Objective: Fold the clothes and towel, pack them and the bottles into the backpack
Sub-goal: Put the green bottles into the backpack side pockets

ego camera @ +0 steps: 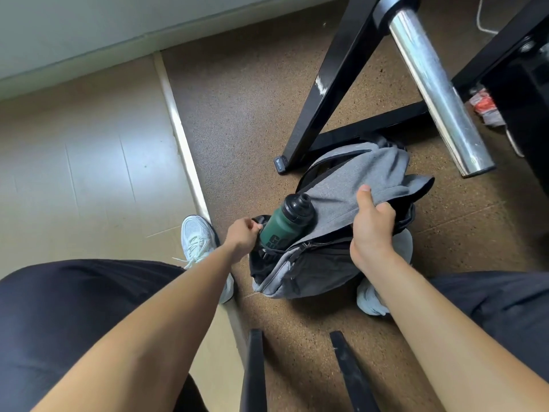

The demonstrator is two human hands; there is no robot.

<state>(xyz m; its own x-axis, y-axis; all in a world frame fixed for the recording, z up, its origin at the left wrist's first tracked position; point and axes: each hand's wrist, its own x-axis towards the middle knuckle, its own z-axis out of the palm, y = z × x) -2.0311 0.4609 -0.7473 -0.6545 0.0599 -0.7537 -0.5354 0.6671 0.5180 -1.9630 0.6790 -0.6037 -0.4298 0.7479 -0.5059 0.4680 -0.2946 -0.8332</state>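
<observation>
A grey backpack (350, 185) with black trim lies on the brown floor between my feet. A dark green bottle (282, 226) with a black cap stands tilted in the backpack's black side pocket. My left hand (242, 237) grips the edge of that side pocket right beside the bottle. My right hand (371, 224) holds the backpack's grey top flap, thumb on the fabric and fingers curled under it. What is inside the main compartment is hidden.
Black table legs (329, 84) and a chrome tube (436, 93) stand just behind the backpack. My white shoes (197, 242) flank the bag. Black chair legs (252, 373) are near the bottom. A pale strip (181, 135) divides the brown floor from the beige floor.
</observation>
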